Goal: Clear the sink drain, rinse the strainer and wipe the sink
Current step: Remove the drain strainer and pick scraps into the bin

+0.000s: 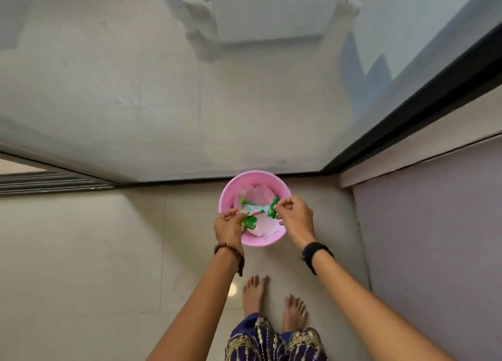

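Note:
A pink plastic bin (229,190) stands on the tiled floor against a sliding door's track. White paper scraps (262,195) lie inside it. Over the bin, both hands stretch a green and white plastic wrapper (255,211) between them. My left hand (229,226) pinches the wrapper's left end at the bin's near left rim. My right hand (294,215) pinches its right end at the bin's right rim. No sink, drain or strainer is in view.
A dark-framed mesh sliding door (407,110) runs behind the bin, its track (54,182) at the left. A pale lilac wall (434,238) rises at the right. My bare feet (271,303) stand on the beige floor tiles (95,252) just behind the bin.

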The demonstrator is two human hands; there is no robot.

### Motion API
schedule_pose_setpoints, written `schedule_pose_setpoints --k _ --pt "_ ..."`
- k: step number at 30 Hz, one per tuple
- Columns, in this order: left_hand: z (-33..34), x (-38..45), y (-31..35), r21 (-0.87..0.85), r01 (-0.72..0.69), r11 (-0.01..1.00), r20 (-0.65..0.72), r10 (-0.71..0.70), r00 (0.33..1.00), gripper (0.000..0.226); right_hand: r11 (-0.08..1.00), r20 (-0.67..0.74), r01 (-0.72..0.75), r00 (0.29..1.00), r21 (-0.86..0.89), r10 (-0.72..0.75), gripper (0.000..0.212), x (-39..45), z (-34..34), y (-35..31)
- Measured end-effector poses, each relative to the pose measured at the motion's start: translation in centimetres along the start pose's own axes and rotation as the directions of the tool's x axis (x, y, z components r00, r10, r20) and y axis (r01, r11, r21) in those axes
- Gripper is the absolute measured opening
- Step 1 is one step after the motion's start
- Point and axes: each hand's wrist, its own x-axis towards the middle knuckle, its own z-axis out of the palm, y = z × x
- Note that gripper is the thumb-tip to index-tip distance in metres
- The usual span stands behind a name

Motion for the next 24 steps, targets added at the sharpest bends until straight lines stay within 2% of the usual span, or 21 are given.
schedule_pose_setpoints --k 2,6,8,10,13,16,21,24 --pt "0.8 4.2 -1.7 0.061 -0.01 0.998 -0.014 0.011 1.0 0.021 0.997 0.0 -0.008 1.0 -0.079 0.008 0.01 3.7 2.9 2.3" --pt "1.6 8.5 -3.4 0.184 -0.028 0.983 0.108 0.008 0.994 0.009 0.976 0.057 -0.014 0.998 -0.219 0.027 0.014 8.0 6.2 5.3" --pt "1.7 8.5 -3.2 0.212 -0.041 0.976 0.135 0.013 0.991 0.007 0.98 0.058 -0.039 0.997 -0.195 0.051 0.016 8.3 6.4 5.3" --pt "1.6 6.8 -2.7 0.181 -0.025 0.983 0.136 0.001 0.991 0.014 0.993 0.057 -0.104 0.993 -0.051 0.107 0.018 7.1 5.6 4.0" --pt "1.6 0.8 -0.1 0.061 0.079 0.995 0.207 -0.09 0.974 0.015 0.949 0.088 -0.187 0.981 0.255 0.17 0.018 2.0 2.0 -0.5" --pt "2.3 -8.1 4.1 0.03 0.137 0.99 0.309 -0.139 0.941 0.02 0.874 0.113 -0.173 0.984 0.454 0.137 0.019 -5.4 -3.8 -6.6" --pt "2.8 -25.9 11.1 0.096 0.083 0.992 0.563 -0.122 0.818 0.026 0.825 0.037 -0.015 0.999 0.565 -0.007 0.017 -19.5 -15.5 -16.4" --pt "3.3 -35.4 13.2 0.134 -0.005 0.991 0.717 -0.094 0.69 0.032 0.792 -0.039 0.096 0.995 0.603 -0.091 0.017 -26.8 -21.7 -20.0"
